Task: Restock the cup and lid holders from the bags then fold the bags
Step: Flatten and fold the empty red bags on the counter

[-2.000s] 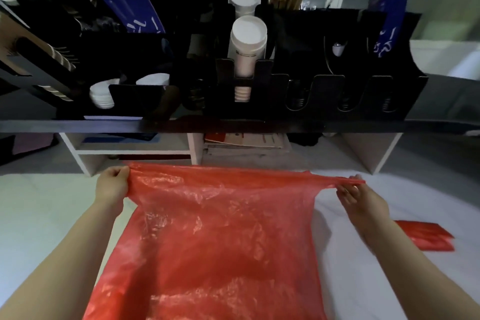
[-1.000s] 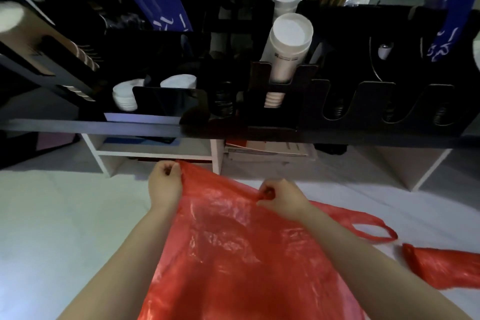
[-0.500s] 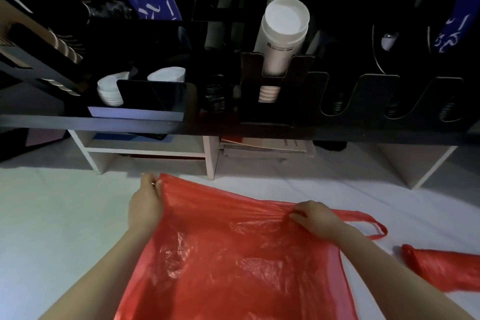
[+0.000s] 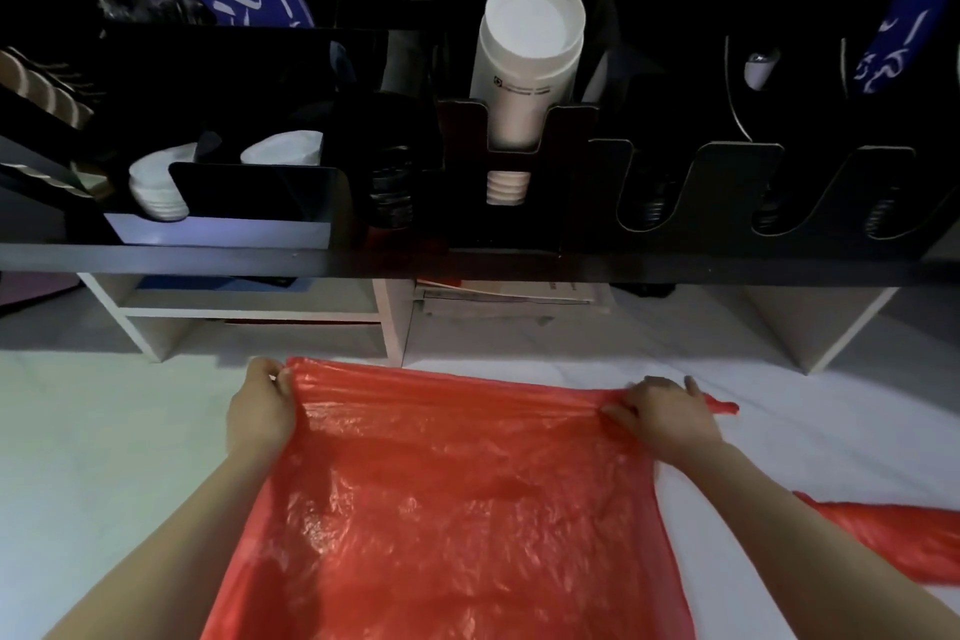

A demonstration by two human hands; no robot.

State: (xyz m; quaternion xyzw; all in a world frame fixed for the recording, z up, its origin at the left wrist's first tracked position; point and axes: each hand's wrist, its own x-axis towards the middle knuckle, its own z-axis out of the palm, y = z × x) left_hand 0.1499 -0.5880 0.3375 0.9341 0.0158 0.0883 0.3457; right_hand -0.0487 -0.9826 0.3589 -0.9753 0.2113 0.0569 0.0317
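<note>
The red bag (image 4: 457, 509) lies spread on the white tabletop (image 4: 104, 457) in front of the person, its top edge pulled taut between both hands. The left hand (image 4: 260, 411) pinches the top left corner, fingers curled and thumb closed against the film. The right hand (image 4: 665, 418) grips the gathered top right edge with curled fingers; a short tip of the bag's handle (image 4: 722, 406) pokes out past its knuckles. The plastic is thin, glossy and translucent, crinkled all over, with fine pleats running along the stretched edge.

A second red bag (image 4: 893, 535) lies bunched on the tabletop to the right, near the right forearm and apart from the first.

Beyond the hands, a black holder (image 4: 571, 172) with U-shaped slots sits on a dark shelf. A stack of white cups (image 4: 530, 47), smooth and cylindrical, leans out of one slot. White domed lids (image 4: 161, 187) are stacked in a compartment at the left. Under the shelf stands a white cubby frame (image 4: 389, 322).
</note>
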